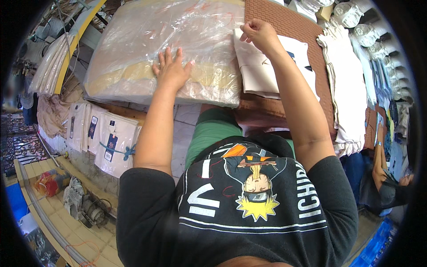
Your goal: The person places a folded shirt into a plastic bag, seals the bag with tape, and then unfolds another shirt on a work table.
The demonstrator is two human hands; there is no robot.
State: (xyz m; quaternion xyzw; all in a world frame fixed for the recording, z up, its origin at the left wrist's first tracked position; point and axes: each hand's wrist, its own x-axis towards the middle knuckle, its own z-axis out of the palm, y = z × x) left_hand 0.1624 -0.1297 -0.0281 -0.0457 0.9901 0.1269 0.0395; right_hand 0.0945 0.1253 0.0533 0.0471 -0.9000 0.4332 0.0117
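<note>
My left hand (172,70) lies flat with its fingers spread on a big cushion-like block (129,58) wrapped in clear plastic. Several red thread bits show on the wrap's far part. To the right, my right hand (261,35) is raised over a folded cream garment (257,71). Its thumb and fingertips are pinched together; whether something thin is between them is too small to tell. The garment rests on a brown textured mat (284,18), partly hidden under my right forearm, with a dark tag at its right side.
A stack of cream cloth (344,89) runs along the mat's right side. Tagged, folded garments (116,142) lie at left, some tied with blue cord. A motor-like machine part (86,207) sits at lower left. Another person's arm (379,155) shows at far right.
</note>
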